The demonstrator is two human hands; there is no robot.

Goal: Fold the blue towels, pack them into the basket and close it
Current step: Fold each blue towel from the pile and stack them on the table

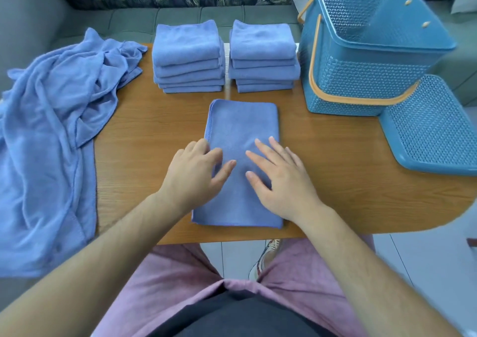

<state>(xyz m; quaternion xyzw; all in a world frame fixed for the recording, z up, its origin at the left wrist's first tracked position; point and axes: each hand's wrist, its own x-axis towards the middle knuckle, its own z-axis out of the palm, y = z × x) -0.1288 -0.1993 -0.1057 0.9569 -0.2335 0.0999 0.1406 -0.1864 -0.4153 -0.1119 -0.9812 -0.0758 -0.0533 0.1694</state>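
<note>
A blue towel (242,122), folded into a long rectangle, lies flat in the middle of the wooden table (335,156). My left hand (193,174) rests on its left edge with relaxed fingers. My right hand (278,179) lies flat on the towel's right half, fingers spread. Two stacks of folded blue towels stand behind it, the left stack (187,57) and the right stack (263,57). A heap of unfolded blue towels (51,130) hangs over the table's left end. The blue basket (366,78) with orange handles stands open at the back right, its lid (433,127) beside it.
The lid overhangs the table's right edge. A grey sofa (180,16) runs behind the table. Below the front edge are my lap in pink shorts and the tiled floor (426,254).
</note>
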